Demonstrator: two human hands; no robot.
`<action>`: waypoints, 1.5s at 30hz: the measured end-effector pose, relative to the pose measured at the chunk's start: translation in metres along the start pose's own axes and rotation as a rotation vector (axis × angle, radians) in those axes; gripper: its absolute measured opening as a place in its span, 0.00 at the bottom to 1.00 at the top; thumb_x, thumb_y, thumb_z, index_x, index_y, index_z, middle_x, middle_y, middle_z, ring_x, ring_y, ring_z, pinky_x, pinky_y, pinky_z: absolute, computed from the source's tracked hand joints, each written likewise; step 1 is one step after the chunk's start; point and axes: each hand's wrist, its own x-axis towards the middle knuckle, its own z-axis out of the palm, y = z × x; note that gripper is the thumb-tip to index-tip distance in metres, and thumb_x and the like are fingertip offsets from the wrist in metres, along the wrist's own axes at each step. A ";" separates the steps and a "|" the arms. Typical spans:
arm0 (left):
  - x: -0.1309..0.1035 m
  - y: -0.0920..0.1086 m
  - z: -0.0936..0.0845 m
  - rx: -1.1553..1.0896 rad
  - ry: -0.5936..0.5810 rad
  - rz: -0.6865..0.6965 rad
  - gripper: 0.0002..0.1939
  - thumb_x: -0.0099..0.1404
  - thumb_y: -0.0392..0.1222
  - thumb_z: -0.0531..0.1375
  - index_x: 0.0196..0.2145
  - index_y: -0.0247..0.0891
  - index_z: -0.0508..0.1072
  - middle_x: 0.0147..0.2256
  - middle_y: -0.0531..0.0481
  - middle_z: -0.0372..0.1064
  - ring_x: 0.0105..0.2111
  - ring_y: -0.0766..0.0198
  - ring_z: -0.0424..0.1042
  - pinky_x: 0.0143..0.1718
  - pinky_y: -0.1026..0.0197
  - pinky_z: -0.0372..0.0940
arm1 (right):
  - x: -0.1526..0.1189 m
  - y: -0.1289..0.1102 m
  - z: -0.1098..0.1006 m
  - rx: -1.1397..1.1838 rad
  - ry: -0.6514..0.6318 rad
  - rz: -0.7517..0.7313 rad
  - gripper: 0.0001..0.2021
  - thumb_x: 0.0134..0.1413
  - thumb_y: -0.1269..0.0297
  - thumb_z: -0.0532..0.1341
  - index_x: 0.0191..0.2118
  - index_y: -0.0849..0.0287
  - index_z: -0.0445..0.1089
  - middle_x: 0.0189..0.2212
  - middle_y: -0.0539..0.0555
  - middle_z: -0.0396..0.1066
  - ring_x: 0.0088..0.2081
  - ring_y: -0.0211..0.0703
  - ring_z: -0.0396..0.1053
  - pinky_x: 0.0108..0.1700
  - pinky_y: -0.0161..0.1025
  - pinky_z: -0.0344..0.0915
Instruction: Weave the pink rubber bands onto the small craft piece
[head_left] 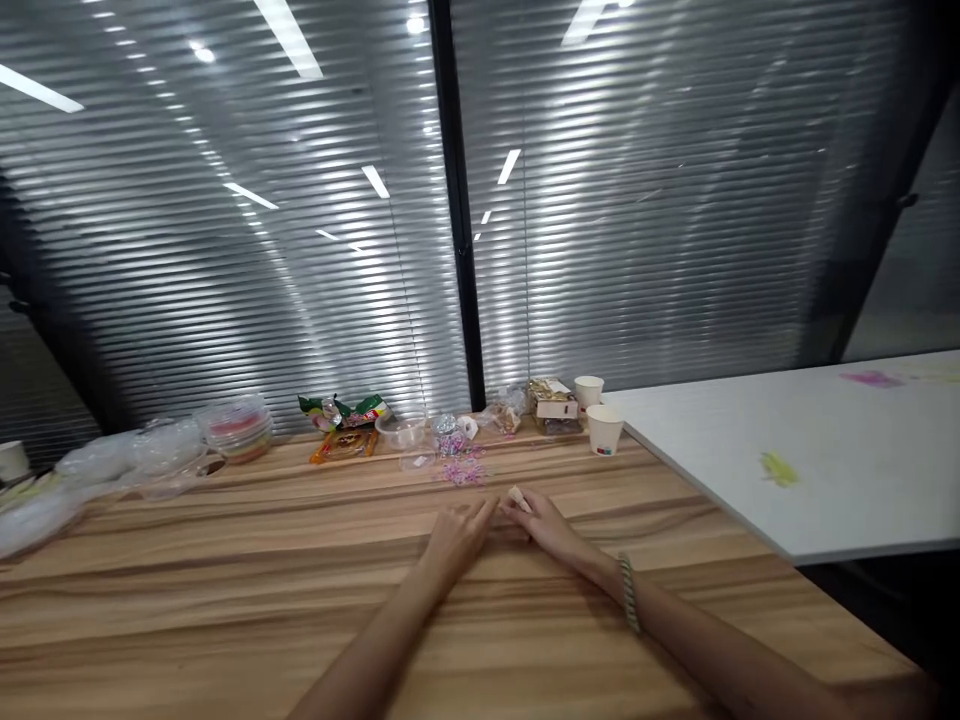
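Note:
My right hand (546,524) pinches a small cream-coloured piece (519,499) between its fingers, just above the wooden table (247,600). The piece is too small to tell its kind. To its left, my left hand (455,534) stays low over the wood, its index finger stretched out toward the right fingertips. Nothing shows in the left hand. Beyond both hands lies a loose pile of pink and purple bits (463,471), with a clear jar (448,438) of similar bits behind it.
Along the far edge stand paper cups (604,430), a small box (553,400), a clear plastic bowl (403,432) and snack packets (345,443). Stacked round tubs (237,428) and clear plastic bags (161,447) sit at left. A white table (847,470) adjoins on the right.

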 end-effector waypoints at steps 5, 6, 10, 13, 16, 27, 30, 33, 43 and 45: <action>0.003 -0.003 0.005 -0.009 0.034 -0.017 0.08 0.65 0.39 0.49 0.35 0.41 0.68 0.29 0.51 0.72 0.27 0.63 0.70 0.23 0.66 0.52 | 0.003 0.001 -0.001 0.131 -0.008 0.084 0.12 0.46 0.55 0.57 0.25 0.60 0.60 0.21 0.47 0.59 0.23 0.35 0.56 0.23 0.31 0.53; 0.003 -0.003 0.004 -0.016 0.039 0.002 0.09 0.65 0.39 0.49 0.34 0.40 0.68 0.28 0.51 0.72 0.27 0.64 0.70 0.23 0.66 0.52 | 0.003 0.000 -0.001 0.140 -0.023 0.082 0.13 0.45 0.55 0.57 0.25 0.60 0.60 0.21 0.47 0.59 0.23 0.35 0.56 0.23 0.31 0.54; 0.003 -0.003 0.000 -0.007 0.053 0.125 0.12 0.65 0.42 0.48 0.34 0.41 0.71 0.28 0.50 0.71 0.26 0.65 0.69 0.25 0.66 0.54 | 0.001 -0.004 -0.002 0.155 -0.083 0.076 0.13 0.45 0.55 0.58 0.24 0.60 0.60 0.21 0.47 0.60 0.23 0.34 0.56 0.24 0.31 0.54; 0.003 -0.003 0.001 0.014 0.030 0.161 0.12 0.65 0.41 0.48 0.38 0.42 0.71 0.28 0.49 0.70 0.25 0.65 0.68 0.24 0.67 0.54 | 0.001 -0.003 -0.001 0.172 -0.076 0.087 0.13 0.43 0.54 0.59 0.25 0.60 0.60 0.21 0.47 0.60 0.24 0.35 0.57 0.24 0.32 0.54; 0.003 -0.005 0.003 -0.040 -0.003 0.060 0.14 0.64 0.40 0.49 0.42 0.42 0.71 0.28 0.48 0.70 0.24 0.65 0.68 0.23 0.67 0.55 | 0.003 -0.001 0.000 0.193 -0.014 0.108 0.16 0.43 0.50 0.59 0.25 0.59 0.60 0.21 0.47 0.58 0.22 0.33 0.56 0.22 0.31 0.53; 0.011 -0.003 -0.009 -1.089 -0.036 -0.423 0.20 0.59 0.49 0.54 0.44 0.35 0.71 0.28 0.46 0.74 0.24 0.62 0.67 0.26 0.64 0.61 | 0.003 -0.015 -0.001 0.434 0.152 0.230 0.29 0.41 0.35 0.51 0.27 0.60 0.66 0.18 0.49 0.62 0.21 0.36 0.60 0.23 0.33 0.54; 0.010 -0.002 -0.006 -1.167 -0.001 -0.532 0.24 0.56 0.50 0.56 0.46 0.32 0.70 0.28 0.46 0.74 0.24 0.62 0.67 0.26 0.64 0.61 | 0.003 -0.014 0.002 0.351 0.107 0.250 0.28 0.44 0.36 0.49 0.24 0.60 0.66 0.16 0.48 0.61 0.18 0.34 0.58 0.20 0.32 0.51; 0.009 -0.001 -0.005 -1.215 -0.039 -0.515 0.26 0.55 0.49 0.58 0.49 0.33 0.67 0.27 0.49 0.74 0.23 0.64 0.66 0.25 0.65 0.61 | 0.008 -0.012 0.007 0.328 0.048 0.198 0.24 0.43 0.40 0.54 0.24 0.61 0.65 0.16 0.48 0.62 0.18 0.33 0.58 0.20 0.31 0.51; 0.011 0.002 -0.010 -1.327 0.024 -0.433 0.16 0.50 0.41 0.63 0.39 0.36 0.75 0.31 0.48 0.74 0.32 0.59 0.70 0.37 0.60 0.64 | 0.012 -0.021 0.007 0.463 -0.104 0.111 0.19 0.40 0.48 0.62 0.25 0.62 0.64 0.18 0.49 0.66 0.20 0.34 0.60 0.22 0.32 0.54; 0.011 0.002 -0.010 -1.306 0.048 -0.473 0.16 0.50 0.41 0.63 0.39 0.36 0.75 0.33 0.48 0.74 0.33 0.59 0.70 0.37 0.60 0.64 | 0.010 -0.023 0.003 0.457 -0.099 0.152 0.20 0.40 0.47 0.61 0.26 0.63 0.66 0.19 0.49 0.66 0.20 0.33 0.61 0.22 0.31 0.54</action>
